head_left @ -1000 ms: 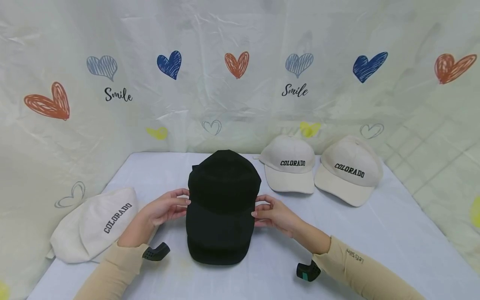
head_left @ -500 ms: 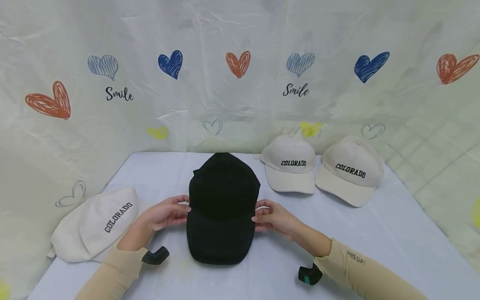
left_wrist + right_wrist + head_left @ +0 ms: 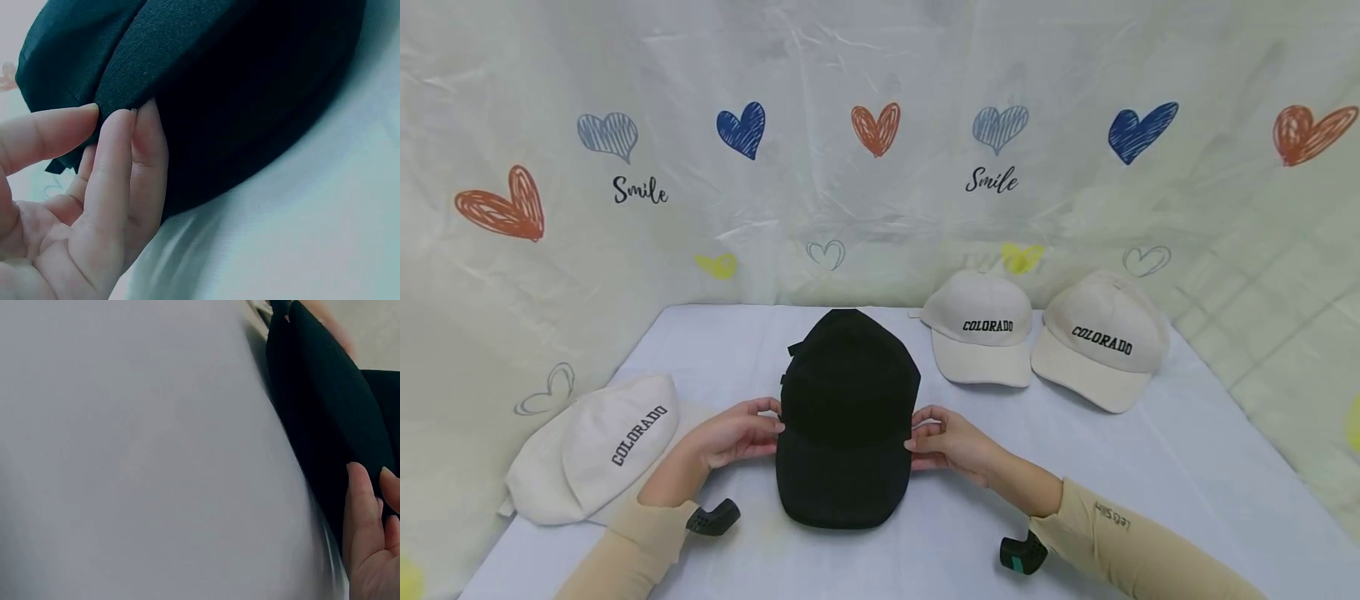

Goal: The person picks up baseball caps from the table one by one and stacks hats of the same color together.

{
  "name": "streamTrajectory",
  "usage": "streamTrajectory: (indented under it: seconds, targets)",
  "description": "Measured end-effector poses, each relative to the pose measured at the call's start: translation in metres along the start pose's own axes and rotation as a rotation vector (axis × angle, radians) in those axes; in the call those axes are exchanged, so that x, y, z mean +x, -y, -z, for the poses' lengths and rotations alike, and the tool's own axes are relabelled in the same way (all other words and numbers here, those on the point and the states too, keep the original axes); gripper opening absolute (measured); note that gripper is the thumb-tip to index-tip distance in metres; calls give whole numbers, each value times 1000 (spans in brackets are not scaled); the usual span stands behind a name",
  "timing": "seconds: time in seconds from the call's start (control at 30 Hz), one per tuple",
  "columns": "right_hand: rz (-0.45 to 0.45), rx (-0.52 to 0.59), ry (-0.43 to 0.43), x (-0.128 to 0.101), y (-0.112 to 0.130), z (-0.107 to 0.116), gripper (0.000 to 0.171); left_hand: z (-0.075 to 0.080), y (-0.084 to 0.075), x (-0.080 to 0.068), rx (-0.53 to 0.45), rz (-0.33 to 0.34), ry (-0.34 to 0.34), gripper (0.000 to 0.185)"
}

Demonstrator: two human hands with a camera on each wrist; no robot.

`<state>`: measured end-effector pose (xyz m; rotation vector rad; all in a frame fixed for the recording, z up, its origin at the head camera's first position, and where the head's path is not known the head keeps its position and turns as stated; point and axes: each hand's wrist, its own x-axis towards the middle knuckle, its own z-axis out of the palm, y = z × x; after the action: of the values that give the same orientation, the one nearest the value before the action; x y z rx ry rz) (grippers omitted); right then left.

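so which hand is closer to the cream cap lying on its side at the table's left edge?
Left. The left hand pinches the black cap's left side, just right of that cream cap. The right hand holds the black cap's far side, farther off.

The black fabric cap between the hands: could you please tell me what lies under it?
The black fabric cap rests on the pale cloth-covered table; only that cloth shows around its brim. Whatever lies beneath the crown is covered and cannot be seen.
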<state>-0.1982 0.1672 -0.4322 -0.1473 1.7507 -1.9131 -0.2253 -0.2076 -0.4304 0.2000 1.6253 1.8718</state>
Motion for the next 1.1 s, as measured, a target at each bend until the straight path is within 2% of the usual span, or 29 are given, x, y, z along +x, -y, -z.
streamTrajectory:
  seconds: [0.63,0.87,1.1]
  targets:
    - [-32,4,8,3,-3,0,20,-1,4,1,19,21,-35,12]
    - [-60,36,40,0,-3,0,10,-3,3,3,26,33,-73,6]
    - [-76,53,61,0,-4,1,6,0,3,4,43,22,-66,6]
